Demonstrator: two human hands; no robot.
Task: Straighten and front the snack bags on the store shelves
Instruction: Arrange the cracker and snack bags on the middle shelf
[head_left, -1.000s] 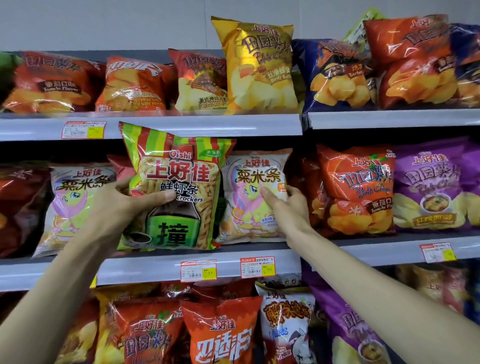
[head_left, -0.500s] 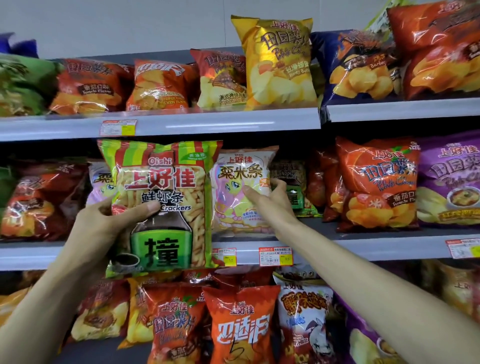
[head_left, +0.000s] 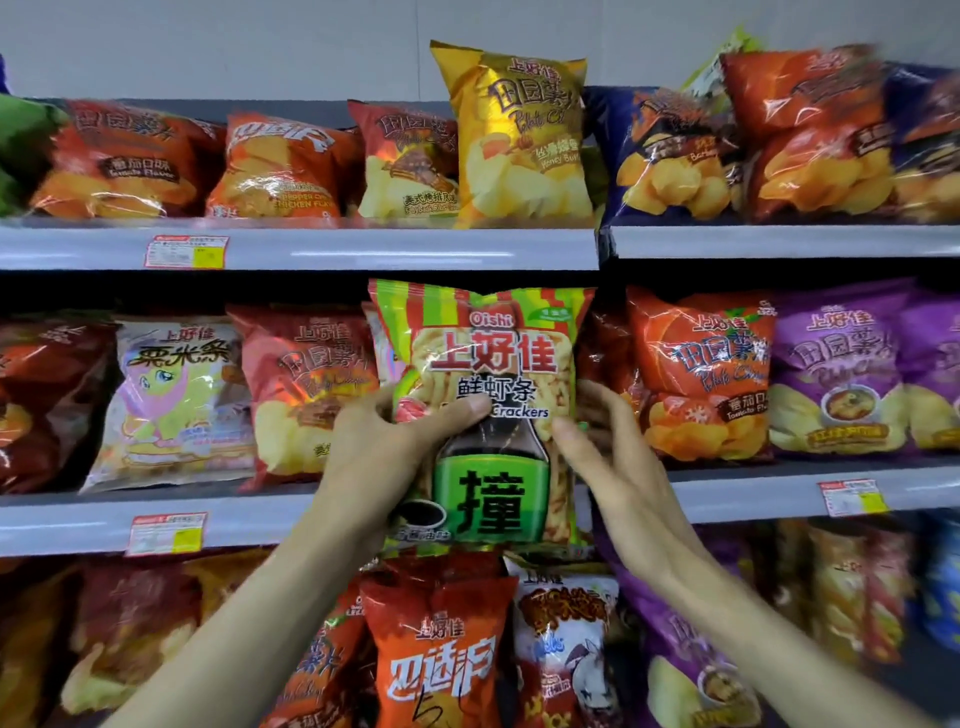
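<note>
A tall green-and-red striped prawn cracker bag (head_left: 493, 353) stands upright at the front of the middle shelf (head_left: 753, 493). My left hand (head_left: 374, 457) grips its left side, thumb across the front. My right hand (head_left: 613, 457) holds its right edge, thumb on the front and fingers behind. The bag's bottom hangs over the shelf lip. A pastel corn-stick bag (head_left: 384, 338) peeks out behind its left edge. Left of it stands a red chip bag (head_left: 306, 384), then another pastel bag (head_left: 176, 400). An orange tomato chip bag (head_left: 701, 374) leans to its right.
A purple chip bag (head_left: 841, 369) fills the middle shelf's right end. On the top shelf a yellow bag (head_left: 519, 140) stands taller than its red and blue neighbours. Below, an orange bag (head_left: 441, 649) and others crowd the lower shelf. Price tags (head_left: 166, 532) line the shelf lips.
The cracker bag has moved right along the middle shelf, in front of the pastel bag. My right hand left that pastel bag and took the cracker bag's right edge.
</note>
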